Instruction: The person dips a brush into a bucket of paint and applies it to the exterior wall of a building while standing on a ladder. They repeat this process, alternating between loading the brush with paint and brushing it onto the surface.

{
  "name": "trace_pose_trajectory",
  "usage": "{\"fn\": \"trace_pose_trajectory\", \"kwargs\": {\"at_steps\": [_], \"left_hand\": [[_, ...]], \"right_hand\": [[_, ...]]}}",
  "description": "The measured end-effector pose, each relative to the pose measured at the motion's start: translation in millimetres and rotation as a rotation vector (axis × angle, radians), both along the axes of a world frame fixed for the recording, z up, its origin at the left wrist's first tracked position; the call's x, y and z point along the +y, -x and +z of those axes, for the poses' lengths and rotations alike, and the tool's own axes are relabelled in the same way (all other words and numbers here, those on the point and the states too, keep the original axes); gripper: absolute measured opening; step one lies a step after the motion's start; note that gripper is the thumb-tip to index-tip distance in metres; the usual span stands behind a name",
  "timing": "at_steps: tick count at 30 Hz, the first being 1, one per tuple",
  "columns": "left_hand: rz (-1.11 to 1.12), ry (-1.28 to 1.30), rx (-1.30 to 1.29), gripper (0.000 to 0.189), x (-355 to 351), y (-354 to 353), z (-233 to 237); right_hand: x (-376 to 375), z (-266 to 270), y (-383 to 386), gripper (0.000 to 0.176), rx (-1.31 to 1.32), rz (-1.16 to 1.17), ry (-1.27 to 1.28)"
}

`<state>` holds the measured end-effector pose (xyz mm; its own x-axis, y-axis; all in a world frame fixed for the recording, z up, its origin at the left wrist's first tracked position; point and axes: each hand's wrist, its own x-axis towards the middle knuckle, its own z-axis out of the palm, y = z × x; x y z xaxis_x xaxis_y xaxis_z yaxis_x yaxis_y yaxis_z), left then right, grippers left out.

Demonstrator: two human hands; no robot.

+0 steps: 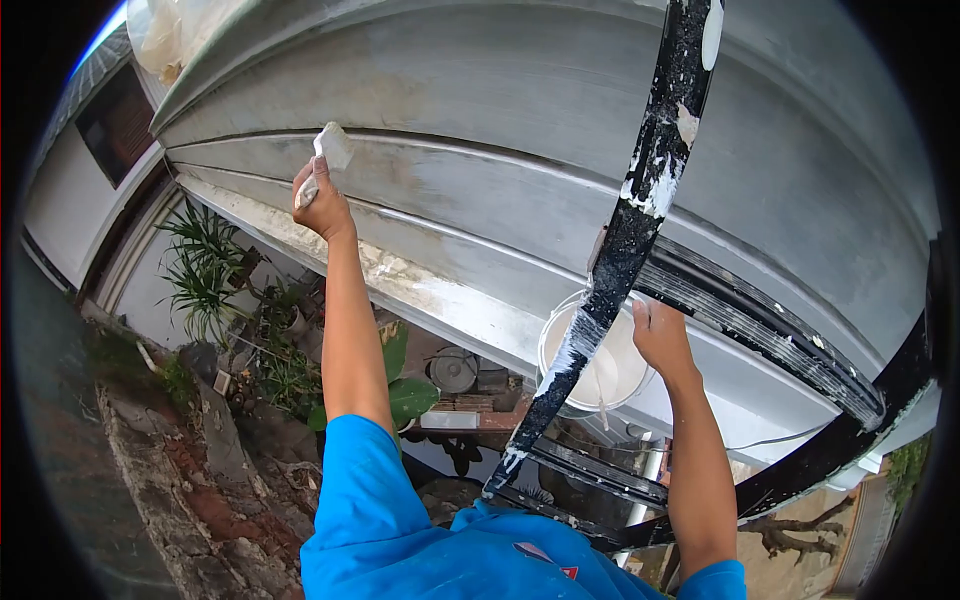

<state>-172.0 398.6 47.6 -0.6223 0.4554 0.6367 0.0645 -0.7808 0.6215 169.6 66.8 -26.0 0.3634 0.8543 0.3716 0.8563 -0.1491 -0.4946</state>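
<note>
My left hand (322, 210) is stretched out to the upper left, closed around the pale handle of a flat paintbrush (338, 148). The brush head lies over the grey moulded wall (480, 110), near a dark groove; whether it touches cannot be told. My right hand (661, 338) is closed at the right rim of a white paint bucket (625, 372), just below a ladder step. Some of its fingers are hidden. Pale paint fills the bucket, with a drip down its front. A black, paint-spattered ladder rail (632, 215) crosses in front of the bucket.
The ladder's ribbed step (750, 330) runs to the right. A pale, patchy ledge (430, 290) follows the wall's lower edge. Far below are plants (205, 265), a round lid-like object (453, 370) and a rough broken wall top (200, 470). A plastic sheet (165, 35) hangs at upper left.
</note>
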Motion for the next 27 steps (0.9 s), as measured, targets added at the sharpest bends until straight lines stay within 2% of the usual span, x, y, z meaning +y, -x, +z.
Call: {"fn": "trace_pose_trajectory", "kwargs": {"at_steps": [1,3,4,5,6,7,9,10,12,13,15,17,18,19,21,22,24,26,27], "left_hand": [[0.004,0.04,-0.076,0.023,2,7,2],[-0.042,-0.082,-0.036,0.021,-11,-21,1],[-0.074,-0.066,0.024,0.019,-45,-50,10],[-0.166,-0.16,0.074,0.021,-74,-84,11],[-0.026,-0.337,0.305,0.02,-94,-113,8],[-0.102,-0.341,0.355,0.022,-134,-142,10],[-0.418,-0.39,0.34,0.022,-190,-176,7],[-0.693,-0.421,0.238,0.019,-204,-193,3],[-1.242,-0.122,0.169,0.017,-213,-221,-21],[-1.429,-0.051,0.032,0.016,-215,-231,-18],[-1.618,0.083,-0.232,0.015,-213,-230,-1],[-1.307,-0.193,-0.195,0.019,-187,-216,25],[-1.177,-0.169,-0.131,0.024,-151,-199,27],[-1.051,-0.224,-0.098,0.023,-121,-173,35],[-0.799,-0.324,-0.125,0.027,-66,-117,43],[-0.63,-0.261,-0.133,0.028,-43,-84,45],[-0.272,-0.221,-0.089,0.03,9,-21,36],[0.198,0.131,0.07,0.025,38,32,23],[0.199,0.122,0.038,0.024,34,33,27]], "right_hand": [[2,0,0,0.033,-0.021,0.005,-0.004],[5,-4,-3,0.032,-0.01,-0.005,-0.044],[5,-5,-3,0.031,-0.006,-0.01,-0.057],[5,-2,-1,0.024,-0.017,-0.005,-0.077],[6,-4,-2,0.022,-0.032,0.001,-0.08],[5,-7,-6,0.019,-0.048,0.006,-0.085],[4,-7,-8,0.012,-0.094,0.017,-0.126],[4,-4,-8,0.012,-0.095,0.012,-0.129],[1,0,-5,0.011,-0.095,0.003,-0.127],[0,0,-5,0.011,-0.093,0.004,-0.126],[1,-1,-7,0.011,-0.081,0.004,-0.133],[-1,5,-6,0.021,0.03,-0.032,0.083],[-2,9,-7,0.029,0.083,-0.05,0.191],[-3,11,-6,0.03,0.07,-0.073,0.231],[3,-4,-12,0.019,-0.042,-0.039,0.025],[1,-13,-13,0.02,-0.09,-0.025,-0.071],[1,-11,-11,0.026,-0.017,-0.018,-0.046],[5,-17,-13,0.028,-0.047,-0.023,-0.045],[7,-19,-13,0.031,-0.015,-0.019,-0.055]]}}
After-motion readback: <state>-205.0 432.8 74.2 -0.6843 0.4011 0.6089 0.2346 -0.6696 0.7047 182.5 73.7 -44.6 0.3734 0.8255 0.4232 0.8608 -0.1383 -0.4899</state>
